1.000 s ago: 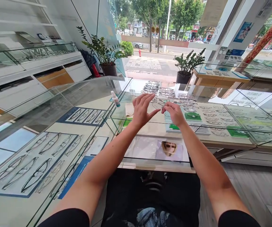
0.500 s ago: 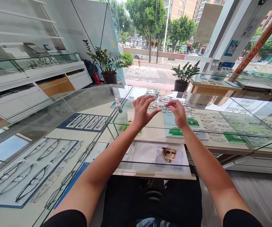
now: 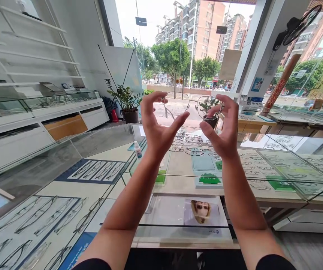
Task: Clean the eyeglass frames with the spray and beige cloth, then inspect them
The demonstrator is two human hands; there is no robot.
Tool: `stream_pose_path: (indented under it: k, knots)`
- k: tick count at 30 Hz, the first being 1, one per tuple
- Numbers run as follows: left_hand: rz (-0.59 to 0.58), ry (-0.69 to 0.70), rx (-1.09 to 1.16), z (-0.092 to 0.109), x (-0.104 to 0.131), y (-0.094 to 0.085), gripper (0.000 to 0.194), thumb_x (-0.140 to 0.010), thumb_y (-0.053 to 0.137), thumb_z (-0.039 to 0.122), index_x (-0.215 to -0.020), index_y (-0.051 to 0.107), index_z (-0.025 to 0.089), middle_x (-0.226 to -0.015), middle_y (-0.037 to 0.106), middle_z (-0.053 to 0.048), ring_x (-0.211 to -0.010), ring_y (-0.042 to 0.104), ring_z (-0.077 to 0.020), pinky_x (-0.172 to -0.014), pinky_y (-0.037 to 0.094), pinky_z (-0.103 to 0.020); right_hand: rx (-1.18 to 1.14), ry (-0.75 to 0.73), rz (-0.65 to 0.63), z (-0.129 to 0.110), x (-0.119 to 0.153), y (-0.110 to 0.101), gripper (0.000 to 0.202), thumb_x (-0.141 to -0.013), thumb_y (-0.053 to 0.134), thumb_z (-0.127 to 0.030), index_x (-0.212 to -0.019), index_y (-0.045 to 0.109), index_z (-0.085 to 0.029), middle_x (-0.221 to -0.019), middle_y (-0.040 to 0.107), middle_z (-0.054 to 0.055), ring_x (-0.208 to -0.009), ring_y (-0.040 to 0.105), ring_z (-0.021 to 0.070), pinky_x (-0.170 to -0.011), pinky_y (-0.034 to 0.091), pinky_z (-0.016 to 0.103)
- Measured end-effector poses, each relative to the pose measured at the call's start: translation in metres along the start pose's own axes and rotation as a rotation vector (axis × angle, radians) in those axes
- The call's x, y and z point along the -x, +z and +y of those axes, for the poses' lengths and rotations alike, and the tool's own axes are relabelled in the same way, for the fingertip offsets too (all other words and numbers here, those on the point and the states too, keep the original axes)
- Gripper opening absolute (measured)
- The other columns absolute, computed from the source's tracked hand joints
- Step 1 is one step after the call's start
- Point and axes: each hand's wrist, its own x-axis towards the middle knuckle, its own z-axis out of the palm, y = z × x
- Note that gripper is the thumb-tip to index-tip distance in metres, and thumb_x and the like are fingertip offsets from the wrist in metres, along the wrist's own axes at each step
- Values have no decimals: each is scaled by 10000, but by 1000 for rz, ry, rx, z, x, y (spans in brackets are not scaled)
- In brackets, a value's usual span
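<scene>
A pair of thin-rimmed glasses [image 3: 193, 100] is raised in front of the window, above the glass counter. My left hand [image 3: 161, 123] is at its left side, index finger by the outer edge of the left lens and thumb apart below. At the right side my right hand [image 3: 222, 125] has its fingers curled at the right lens, the thumb lower and apart from them. Both hands hold the frame by its outer ends. Below them, rows of glasses [image 3: 193, 139] lie in the display case.
A small white spray bottle [image 3: 138, 150] stands left of my left forearm. Trays of glasses [image 3: 98, 170] fill the left case. Green cards [image 3: 210, 179] and a photo leaflet [image 3: 201, 211] lie under the glass. Potted plants [image 3: 129, 112] stand behind the counter.
Both hands have risen from low over the counter, and the glasses are now lifted up against the window. The view has tilted upward, showing more of the buildings outside.
</scene>
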Motion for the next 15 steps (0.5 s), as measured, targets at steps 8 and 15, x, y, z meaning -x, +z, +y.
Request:
stream_pose_path:
  k: [8,15]
  knots:
    - [-22,68,53,9,-4,-12,647,-961,725,761,-1417,543,338,-1346,641,-73,-1260,673,-319,-1150,528,-553,65,-45,35,-2,5,-6,574,-978,788,-602,-1483,604,-401,-1203,706,58,-1031,688,276,-1055,614,558]
    - [-192,78,88,4,-9,-33,653,-920,800,733,-1388,614,318,-1253,716,-58,-1174,696,-287,-1104,563,-490,98,-60,-23,3,5,-18,549,-957,836,-569,-1444,654,-392,-1098,700,43,-981,675,272,-945,637,519]
